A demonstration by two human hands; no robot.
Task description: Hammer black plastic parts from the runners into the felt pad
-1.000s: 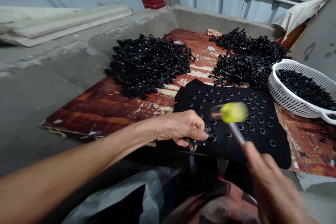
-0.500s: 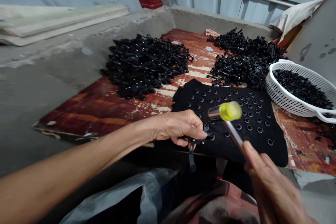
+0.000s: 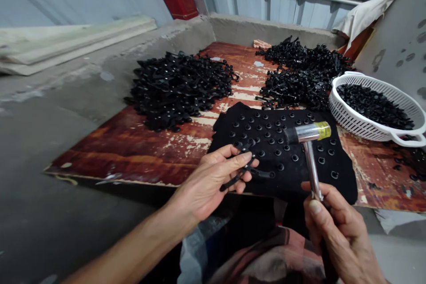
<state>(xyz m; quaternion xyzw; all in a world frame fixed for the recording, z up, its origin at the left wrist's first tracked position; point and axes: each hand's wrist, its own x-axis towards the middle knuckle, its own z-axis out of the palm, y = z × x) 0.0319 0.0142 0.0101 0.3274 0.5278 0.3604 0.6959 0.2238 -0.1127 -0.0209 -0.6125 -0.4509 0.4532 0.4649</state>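
Observation:
Between the thumb and fingers of my left hand (image 3: 221, 173) are several black plastic arm-shaped parts (image 3: 262, 173), one pointing right and another down to the left. They are above the near left edge of a black cloth (image 3: 308, 179). Rows of small round black pieces (image 3: 294, 158) stand on that cloth. My right hand (image 3: 336, 226) is wrapped around the handle of a hammer (image 3: 310, 133) with a metal head, a yellow face on the right and a dark face on the left. The hammer head hangs over the cloth, apart from the left hand.
On the worn reddish board (image 3: 140, 155) lies a large heap of black parts (image 3: 179, 88) at left. Another heap of smaller black parts (image 3: 299, 84) sits at the back right. Right of the cloth stands a white basket (image 3: 362, 126) of black pieces. A concrete ledge (image 3: 96, 71) borders the left.
My left hand has turned, lifting and spreading the black parts off the cloth. The hammer head has swung right and more upright in my right hand. The view has shifted slightly.

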